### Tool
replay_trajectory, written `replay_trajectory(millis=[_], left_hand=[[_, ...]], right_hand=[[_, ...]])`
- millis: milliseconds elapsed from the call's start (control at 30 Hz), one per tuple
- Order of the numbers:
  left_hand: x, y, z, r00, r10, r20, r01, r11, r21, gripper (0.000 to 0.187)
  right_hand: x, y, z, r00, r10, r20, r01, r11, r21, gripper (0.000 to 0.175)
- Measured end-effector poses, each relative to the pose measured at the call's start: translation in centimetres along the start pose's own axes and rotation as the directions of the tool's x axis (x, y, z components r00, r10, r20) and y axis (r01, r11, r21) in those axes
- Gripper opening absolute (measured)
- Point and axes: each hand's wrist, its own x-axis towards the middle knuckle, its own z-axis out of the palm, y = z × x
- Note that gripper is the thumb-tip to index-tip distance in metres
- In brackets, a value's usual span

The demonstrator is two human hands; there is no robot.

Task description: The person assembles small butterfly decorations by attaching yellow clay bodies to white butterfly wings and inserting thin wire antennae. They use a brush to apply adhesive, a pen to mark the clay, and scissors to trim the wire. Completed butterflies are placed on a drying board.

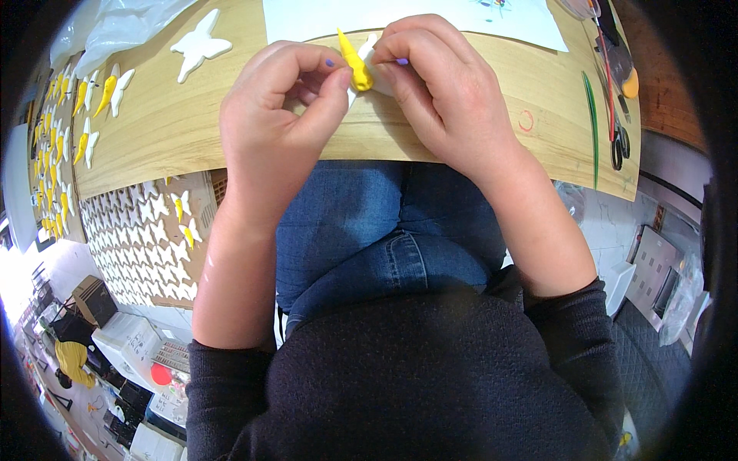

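Note:
Both my hands meet over the wooden tabletop (461, 138), around a small butterfly-like figure with white wings and a pointed yellow body (360, 72). My left hand (294, 92) pinches the figure's left side between thumb and fingers, with a small purple piece (330, 63) at the index finger. My right hand (438, 86) pinches at the white wing, and another purple piece (402, 61) shows at its fingertips. Part of the wings is hidden behind my fingers. A plain white winged shape (202, 46) lies flat on the table, left of my hands.
Several yellow-and-white figures (86, 144) lie at the left. A cardboard sheet (199, 213) below carries rows of white shapes. At right are scissors (620, 147), a red stick (605, 75) and a green strip (592, 127). White paper (415, 11) lies ahead. A person in yellow (72, 363) is far left.

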Motion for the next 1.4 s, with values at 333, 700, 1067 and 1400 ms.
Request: replay_trajectory(millis=[333,700,1067,1400], left_hand=[[0.02,-0.19,0.12,1.0,0.018,-0.011,-0.018,1.0,-0.018,0.008],[0.03,-0.22,0.3,0.999,0.033,-0.022,-0.033,0.999,-0.01,0.008],[-0.1,0.13,0.3,1.0,-0.002,-0.006,0.002,1.0,0.027,0.007],[-0.15,0.12,0.1,0.999,0.031,0.028,-0.033,0.997,0.077,0.007]], right_hand=[[-0.01,-0.19,-0.04,1.0,0.02,0.017,-0.02,1.0,-0.011,0.009],[0.04,-0.21,-0.05,1.0,0.006,0.018,-0.006,1.0,-0.023,0.01],[0.11,-0.36,-0.12,0.999,-0.01,0.034,0.011,0.999,-0.039,0.01],[0.11,-0.28,-0.07,0.999,-0.043,0.034,0.045,0.996,-0.079,0.012]])
